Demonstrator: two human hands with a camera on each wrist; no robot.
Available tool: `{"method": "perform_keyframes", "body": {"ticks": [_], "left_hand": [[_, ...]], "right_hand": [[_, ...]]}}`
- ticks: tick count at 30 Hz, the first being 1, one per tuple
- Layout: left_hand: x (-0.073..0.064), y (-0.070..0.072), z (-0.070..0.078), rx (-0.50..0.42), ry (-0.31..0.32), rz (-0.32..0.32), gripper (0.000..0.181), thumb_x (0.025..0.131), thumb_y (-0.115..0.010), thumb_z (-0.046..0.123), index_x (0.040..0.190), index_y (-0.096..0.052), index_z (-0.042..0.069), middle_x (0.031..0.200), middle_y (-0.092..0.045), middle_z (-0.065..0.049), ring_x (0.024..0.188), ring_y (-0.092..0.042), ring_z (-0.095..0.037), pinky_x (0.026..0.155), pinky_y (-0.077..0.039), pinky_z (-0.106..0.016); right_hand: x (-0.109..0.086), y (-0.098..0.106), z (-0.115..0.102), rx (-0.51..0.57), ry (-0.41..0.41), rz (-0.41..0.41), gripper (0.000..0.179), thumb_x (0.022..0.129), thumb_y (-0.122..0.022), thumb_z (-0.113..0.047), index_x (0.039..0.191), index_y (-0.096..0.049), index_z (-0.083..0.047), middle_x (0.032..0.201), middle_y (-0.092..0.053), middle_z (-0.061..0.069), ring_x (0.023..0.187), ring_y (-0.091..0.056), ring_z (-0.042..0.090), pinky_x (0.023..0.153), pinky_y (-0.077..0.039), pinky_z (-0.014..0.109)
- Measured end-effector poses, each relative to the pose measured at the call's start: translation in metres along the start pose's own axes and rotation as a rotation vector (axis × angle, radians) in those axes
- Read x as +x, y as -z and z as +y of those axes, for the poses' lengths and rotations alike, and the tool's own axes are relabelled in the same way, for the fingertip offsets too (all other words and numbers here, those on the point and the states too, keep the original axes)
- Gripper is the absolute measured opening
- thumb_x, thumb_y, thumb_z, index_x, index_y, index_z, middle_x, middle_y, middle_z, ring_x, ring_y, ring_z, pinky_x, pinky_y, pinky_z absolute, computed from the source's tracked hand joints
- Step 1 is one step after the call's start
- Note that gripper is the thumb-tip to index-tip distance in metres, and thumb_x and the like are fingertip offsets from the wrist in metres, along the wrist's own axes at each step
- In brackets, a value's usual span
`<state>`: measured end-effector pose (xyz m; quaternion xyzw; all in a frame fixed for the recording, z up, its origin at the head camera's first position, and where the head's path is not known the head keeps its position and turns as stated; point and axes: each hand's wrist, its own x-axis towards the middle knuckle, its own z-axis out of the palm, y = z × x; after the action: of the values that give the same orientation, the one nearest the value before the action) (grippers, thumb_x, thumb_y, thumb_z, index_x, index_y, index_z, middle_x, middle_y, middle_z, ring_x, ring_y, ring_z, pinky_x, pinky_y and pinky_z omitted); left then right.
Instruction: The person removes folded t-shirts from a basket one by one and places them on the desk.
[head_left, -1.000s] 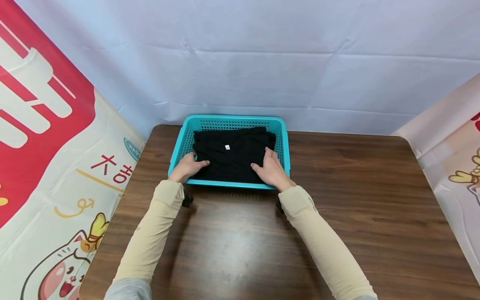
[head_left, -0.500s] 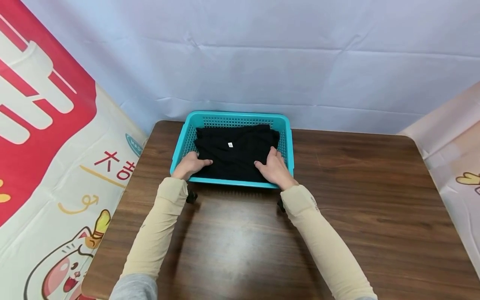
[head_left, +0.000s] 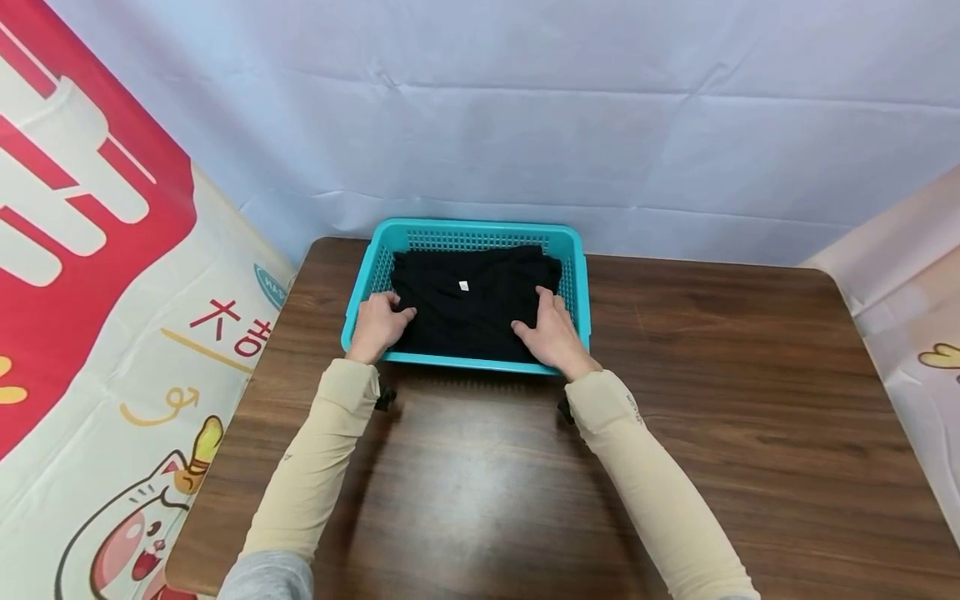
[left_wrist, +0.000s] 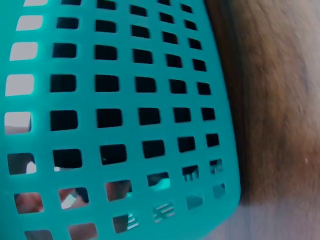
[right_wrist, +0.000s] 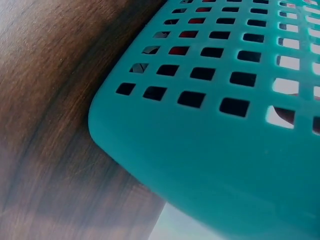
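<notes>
- Resting near the left edge of the black cloth (head_left: 465, 325), the fingers of the left hand (head_left: 377, 325) are bending slightly, with the thumb standing apart; no fold is visibly showing between them, and the tips are partly hiding.
- The fingers of the right hand (head_left: 557, 335) are spreading over the cloth's right side, thumb well apart, apparently touching without gripping.
- The cloth is lying inside the basket (head_left: 472, 362), between the two sets of fingers, looking folded and fairly flat.
- Uneven pressing could be rucking up the folds, the cause being one hand pushing harder than the other.
- Any lifting from here would be risking a slip, since the fingers are seemingly not closing around the cloth; a pinch catching only the top layer could be unfolding it.
- Both wrists are crossing above the near rim, so a low pull could be dragging or tipping the basket.
- Counting up: two hands are reaching from two beige sleeves (head_left: 311, 475) (head_left: 660, 479); one basket is sitting beneath the fingers on one surface (head_left: 465, 475); one white label (head_left: 463, 286) is showing on the cloth, between the fingers. One cloth bundle is lying there, its layers or pieces not letting themselves be counted.
</notes>
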<state>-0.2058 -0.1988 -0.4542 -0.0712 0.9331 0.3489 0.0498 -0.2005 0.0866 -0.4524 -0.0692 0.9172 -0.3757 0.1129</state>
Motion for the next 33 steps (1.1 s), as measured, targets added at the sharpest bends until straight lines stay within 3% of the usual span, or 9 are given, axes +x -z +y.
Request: {"method": "perform_keyframes", "body": {"ticks": [3, 6, 11, 15, 20, 24, 27, 30, 33], "left_hand": [[-0.002, 0.000, 0.002, -0.013, -0.020, 0.067, 0.035, 0.095, -0.059, 0.023, 0.119, -0.062, -0.003, 0.122, -0.060, -0.023, 0.112, -0.056, -0.037, 0.093, -0.049, -0.048], [-0.002, 0.001, 0.004, -0.023, -0.001, 0.080, 0.034, 0.096, -0.057, 0.024, 0.118, -0.062, -0.001, 0.117, -0.062, -0.020, 0.102, -0.059, -0.034, 0.086, -0.051, -0.045], [0.001, 0.000, 0.005, 0.028, 0.096, -0.073, 0.036, 0.097, -0.054, 0.034, 0.073, -0.042, 0.010, 0.068, -0.036, -0.006, 0.058, -0.035, -0.020, 0.057, -0.034, -0.031], [0.004, 0.000, 0.004, 0.035, 0.161, -0.212, 0.047, 0.095, -0.056, 0.041, 0.068, -0.028, 0.015, 0.063, -0.025, -0.001, 0.056, -0.030, -0.018, 0.055, -0.031, -0.030], [0.004, 0.005, 0.003, -0.158, 0.187, -0.253, 0.049, 0.097, -0.056, 0.035, 0.066, -0.023, 0.016, 0.059, -0.020, 0.001, 0.053, -0.024, -0.016, 0.056, -0.029, -0.031], [0.003, 0.012, 0.003, -0.278, 0.206, -0.315, 0.032, 0.100, -0.050, 0.034, 0.097, -0.056, 0.004, 0.094, -0.057, -0.015, 0.086, -0.057, -0.026, 0.081, -0.047, -0.035], [0.004, 0.014, 0.002, -0.320, 0.243, -0.348, 0.066, 0.101, -0.045, 0.039, 0.153, -0.022, 0.006, 0.159, -0.022, -0.016, 0.145, -0.026, -0.033, 0.115, -0.030, -0.045], [0.004, 0.014, 0.002, -0.343, 0.240, -0.299, 0.067, 0.101, -0.045, 0.040, 0.155, -0.019, 0.010, 0.163, -0.010, -0.010, 0.148, -0.019, -0.031, 0.118, -0.026, -0.047], [0.002, 0.010, 0.004, -0.276, 0.168, -0.187, 0.037, 0.101, -0.045, 0.038, 0.120, -0.050, 0.007, 0.127, -0.049, -0.018, 0.112, -0.051, -0.030, 0.095, -0.043, -0.037]], "right_hand": [[-0.001, 0.001, 0.000, -0.008, 0.009, 0.021, 0.072, 0.097, -0.055, -0.028, 0.152, -0.017, -0.003, 0.151, -0.025, 0.026, 0.137, -0.031, 0.042, 0.110, -0.033, 0.055], [0.000, 0.002, 0.000, -0.025, 0.001, 0.036, 0.071, 0.097, -0.056, -0.025, 0.152, -0.017, -0.002, 0.150, -0.026, 0.027, 0.138, -0.027, 0.045, 0.110, -0.031, 0.056], [0.000, 0.001, -0.003, -0.081, -0.073, -0.007, 0.076, 0.097, -0.055, -0.027, 0.152, -0.011, 0.003, 0.151, -0.024, 0.031, 0.138, -0.029, 0.044, 0.111, -0.033, 0.054], [0.000, -0.001, -0.005, -0.115, -0.110, -0.058, 0.076, 0.098, -0.052, -0.029, 0.152, -0.008, 0.004, 0.151, -0.028, 0.031, 0.137, -0.033, 0.043, 0.110, -0.035, 0.053], [-0.001, -0.001, -0.004, -0.092, -0.054, -0.028, 0.064, 0.101, -0.045, -0.023, 0.151, -0.015, 0.001, 0.145, -0.036, 0.030, 0.134, -0.033, 0.046, 0.108, -0.035, 0.055], [0.001, 0.001, -0.003, -0.037, -0.023, -0.014, 0.059, 0.102, -0.043, -0.020, 0.150, -0.017, 0.001, 0.146, -0.036, 0.029, 0.134, -0.035, 0.044, 0.108, -0.035, 0.055], [0.002, 0.005, -0.003, 0.013, -0.015, -0.017, 0.058, 0.102, -0.042, -0.019, 0.150, -0.017, 0.002, 0.147, -0.037, 0.028, 0.135, -0.037, 0.041, 0.109, -0.035, 0.054], [0.002, 0.008, -0.003, 0.051, -0.009, -0.015, 0.057, 0.102, -0.041, -0.018, 0.150, -0.017, 0.002, 0.148, -0.037, 0.027, 0.136, -0.037, 0.040, 0.109, -0.036, 0.054], [0.003, 0.010, -0.003, 0.048, -0.008, -0.003, 0.056, 0.102, -0.042, -0.018, 0.149, -0.018, 0.001, 0.149, -0.036, 0.026, 0.137, -0.037, 0.040, 0.109, -0.036, 0.054]]}}
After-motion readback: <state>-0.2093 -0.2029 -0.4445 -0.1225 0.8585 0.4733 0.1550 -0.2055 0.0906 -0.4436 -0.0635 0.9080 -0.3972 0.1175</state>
